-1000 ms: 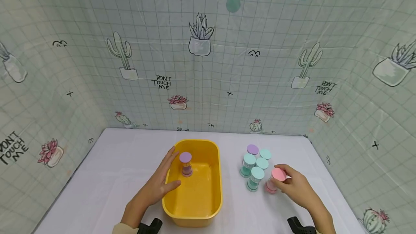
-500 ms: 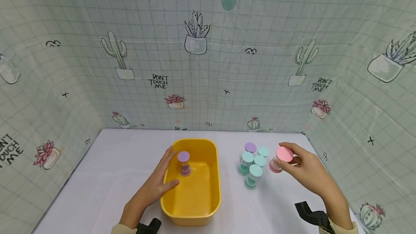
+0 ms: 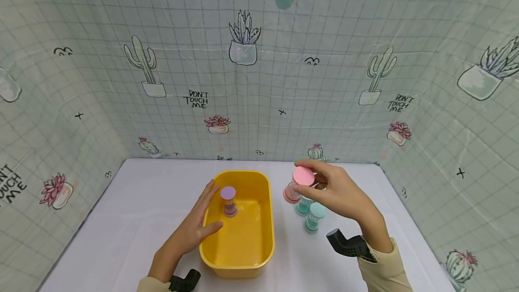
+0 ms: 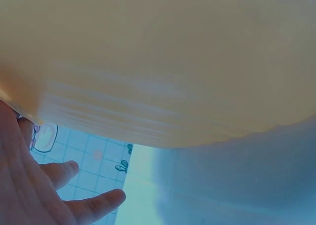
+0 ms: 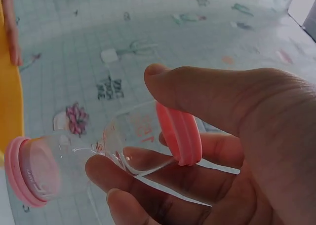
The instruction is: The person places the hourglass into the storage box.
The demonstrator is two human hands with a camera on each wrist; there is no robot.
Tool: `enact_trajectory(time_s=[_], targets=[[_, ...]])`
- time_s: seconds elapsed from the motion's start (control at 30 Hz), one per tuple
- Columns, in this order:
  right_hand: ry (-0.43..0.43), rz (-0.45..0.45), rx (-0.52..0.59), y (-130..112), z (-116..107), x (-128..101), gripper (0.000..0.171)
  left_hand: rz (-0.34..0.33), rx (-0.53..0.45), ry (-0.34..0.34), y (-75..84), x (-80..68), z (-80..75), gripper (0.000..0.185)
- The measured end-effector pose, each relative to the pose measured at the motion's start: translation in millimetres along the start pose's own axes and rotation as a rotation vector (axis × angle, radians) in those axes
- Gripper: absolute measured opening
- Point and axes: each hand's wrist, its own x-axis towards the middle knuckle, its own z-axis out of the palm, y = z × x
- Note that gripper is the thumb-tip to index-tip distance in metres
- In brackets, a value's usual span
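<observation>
Right hand – gripping pink timer (lifted)

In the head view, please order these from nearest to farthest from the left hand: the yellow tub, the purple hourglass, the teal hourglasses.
1. The yellow tub: the left hand rests on its left rim.
2. The purple hourglass: upright inside the tub, just past the fingertips.
3. The teal hourglasses: on the table right of the tub.

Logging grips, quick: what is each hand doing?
Left hand: open, resting on the yellow tub.
Right hand: pinching the pink sand timer.
</observation>
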Motion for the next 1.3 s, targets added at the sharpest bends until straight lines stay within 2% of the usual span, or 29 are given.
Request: enact_trajectory(time_s=[0.4,0.73,1.1,1.3], targets=[[-0.160,-0.073,-0.012,-17.1,36.2,45.7,0.048,-0.009,0.000,-0.003,-1.4,-1.0,0.2,0.082],[-0.231,-0.068,-0.038,-19.3,53.3,62.4,0.043,-0.004,0.023,0.013,0.8,-1.4,0.6,0.082],[-0.300,-0.050,-0.059,-11.3,67.3,77.5,0.040,-0.015,0.043,0.016,2.9,-0.4,0.6,0.082],[-0.335,-0.056,-0.116,-4.7,75.3,87.4,0.035,-0.014,0.053,0.015,3.4,1.6,0.5,0.083]])
